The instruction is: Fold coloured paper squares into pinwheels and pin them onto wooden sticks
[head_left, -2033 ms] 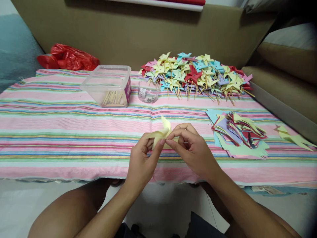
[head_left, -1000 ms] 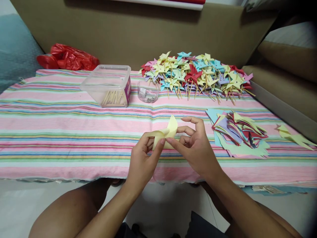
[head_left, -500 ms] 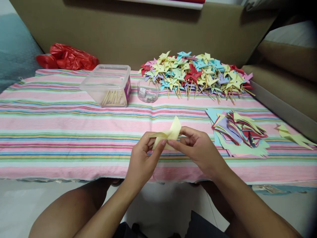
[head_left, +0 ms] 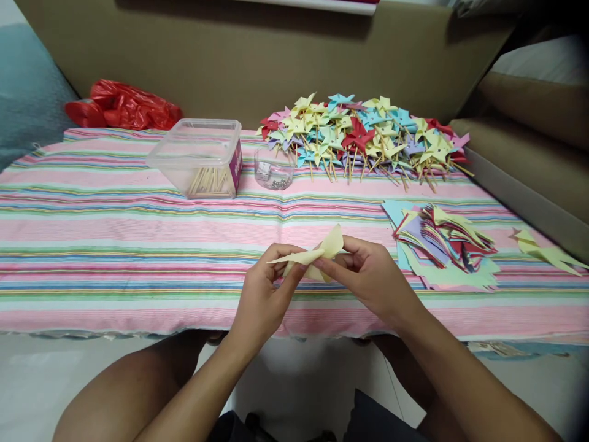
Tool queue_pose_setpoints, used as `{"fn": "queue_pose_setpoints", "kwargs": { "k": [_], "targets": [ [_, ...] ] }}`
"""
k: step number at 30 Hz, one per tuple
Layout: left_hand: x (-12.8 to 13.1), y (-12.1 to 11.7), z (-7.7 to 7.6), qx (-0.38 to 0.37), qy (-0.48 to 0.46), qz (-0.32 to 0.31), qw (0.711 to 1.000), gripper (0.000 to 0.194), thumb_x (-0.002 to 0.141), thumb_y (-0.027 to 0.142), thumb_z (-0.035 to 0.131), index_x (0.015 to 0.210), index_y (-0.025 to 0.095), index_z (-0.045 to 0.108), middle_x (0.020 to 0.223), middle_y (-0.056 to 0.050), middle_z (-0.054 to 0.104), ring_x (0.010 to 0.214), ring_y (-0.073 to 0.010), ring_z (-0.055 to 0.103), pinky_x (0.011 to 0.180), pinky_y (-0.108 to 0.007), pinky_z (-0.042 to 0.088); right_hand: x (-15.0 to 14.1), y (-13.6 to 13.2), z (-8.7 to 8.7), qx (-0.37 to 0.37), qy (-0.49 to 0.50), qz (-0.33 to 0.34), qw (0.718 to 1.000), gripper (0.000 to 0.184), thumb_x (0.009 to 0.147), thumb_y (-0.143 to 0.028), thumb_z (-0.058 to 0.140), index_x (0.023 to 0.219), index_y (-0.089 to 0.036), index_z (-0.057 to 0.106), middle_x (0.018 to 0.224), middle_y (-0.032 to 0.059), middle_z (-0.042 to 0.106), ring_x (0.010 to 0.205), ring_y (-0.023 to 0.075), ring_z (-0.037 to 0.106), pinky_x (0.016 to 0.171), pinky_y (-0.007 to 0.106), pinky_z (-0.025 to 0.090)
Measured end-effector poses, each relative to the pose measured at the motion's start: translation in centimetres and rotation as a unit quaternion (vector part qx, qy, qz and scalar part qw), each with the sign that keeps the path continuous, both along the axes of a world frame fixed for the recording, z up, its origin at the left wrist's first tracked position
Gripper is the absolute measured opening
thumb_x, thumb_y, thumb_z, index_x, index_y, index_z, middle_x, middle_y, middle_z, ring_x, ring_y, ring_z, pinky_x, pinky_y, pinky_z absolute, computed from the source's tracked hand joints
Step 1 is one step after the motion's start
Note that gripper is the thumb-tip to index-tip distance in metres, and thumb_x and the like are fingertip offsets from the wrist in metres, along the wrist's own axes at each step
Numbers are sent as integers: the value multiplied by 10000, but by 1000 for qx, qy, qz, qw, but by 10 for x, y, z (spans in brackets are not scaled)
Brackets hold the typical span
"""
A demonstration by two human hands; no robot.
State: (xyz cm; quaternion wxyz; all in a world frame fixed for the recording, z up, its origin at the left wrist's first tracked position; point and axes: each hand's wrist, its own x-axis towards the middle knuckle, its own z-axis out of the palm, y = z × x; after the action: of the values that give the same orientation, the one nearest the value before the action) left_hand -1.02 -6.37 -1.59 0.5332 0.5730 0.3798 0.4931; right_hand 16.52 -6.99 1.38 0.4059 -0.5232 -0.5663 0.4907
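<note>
A pale yellow paper pinwheel piece (head_left: 317, 253) is held in the air over the front of the striped cloth, its points bent and curled toward the middle. My left hand (head_left: 271, 282) pinches it from the left, thumb near the centre. From the right, my right hand (head_left: 361, 270) grips it with thumb and fingers, its thumb close to the left one. The fingers partly hide the paper's centre and underside.
Behind stand a clear plastic box (head_left: 193, 159) of short wooden sticks and a small clear cup (head_left: 275, 172) with tiny metal bits. Finished paper pinwheels (head_left: 359, 135) are heaped at the back right. Cut paper sheets (head_left: 442, 245), loose yellow paper (head_left: 545, 250) and a red plastic bag (head_left: 133, 105) also lie around.
The yellow paper has turned and folded further between my fingers: its left point now sticks out flatter and its upper point leans right. Both hands stay in nearly the same place.
</note>
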Motion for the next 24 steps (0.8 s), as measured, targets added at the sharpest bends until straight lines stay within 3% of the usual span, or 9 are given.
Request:
{"fn": "queue_pose_setpoints", "kwargs": {
  "k": [14,24],
  "targets": [
    [-5,-1,3,5,73,22,997,93,941,259,617,1022,217,633,939,-16,657,794,-140,610,635,-232,445,-3,-2,-5,34,-32,2,999,252,888,-438,666,905,-194,602,598,-90,264,546,92,222,480,263,175],
    [-9,-3,0,109,136,49,984,148,931,131,582,1029,234,623,881,21,685,787,-113,630,659,-198,457,-4,-3,-12,99,-67,3,993,234,942,-343,597,785,-216,477,627,-79,331,560,91,299,506,251,264]
  ]
}}
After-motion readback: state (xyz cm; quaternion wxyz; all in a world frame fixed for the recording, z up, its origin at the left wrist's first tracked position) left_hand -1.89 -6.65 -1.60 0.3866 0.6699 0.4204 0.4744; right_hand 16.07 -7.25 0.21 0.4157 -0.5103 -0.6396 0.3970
